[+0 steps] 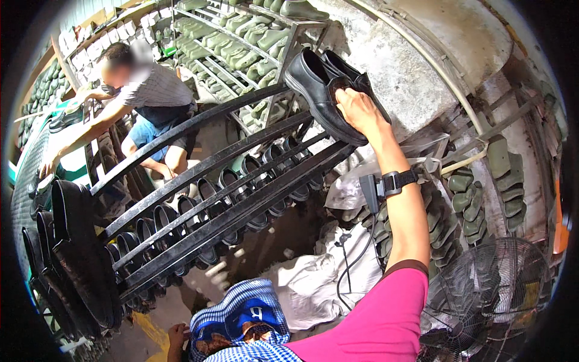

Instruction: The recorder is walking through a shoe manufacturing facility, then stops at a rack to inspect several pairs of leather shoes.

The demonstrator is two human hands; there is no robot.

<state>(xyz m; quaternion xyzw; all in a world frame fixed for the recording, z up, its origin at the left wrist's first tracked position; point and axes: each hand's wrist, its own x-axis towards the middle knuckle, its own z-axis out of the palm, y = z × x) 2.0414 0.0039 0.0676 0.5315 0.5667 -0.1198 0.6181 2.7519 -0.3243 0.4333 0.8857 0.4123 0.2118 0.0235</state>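
Note:
At the right end of a black metal rack (pixel 199 171), my right hand (pixel 359 111) is closed on a pair of black leather shoes (pixel 310 90). My fingers grip the near shoe at its opening; its sole rests at or just over the rail ends. My left hand (pixel 177 335) hangs low near the bottom edge, beside my checked apron (pixel 274 301). It is small and partly hidden, so its fingers cannot be made out. More black shoes (pixel 84 253) stand at the rack's left end, and several others (pixel 232 184) line a lower tier.
A co-worker (pixel 154 96) bends over a bench at the left, arms stretched toward shoes. Green shoe lasts (pixel 247 36) fill shelves behind. To the right are a pale wall (pixel 416 72), stacked lasts (pixel 470 205) and a wire-cage fan (pixel 488 295). White sacks (pixel 313 277) lie below my arm.

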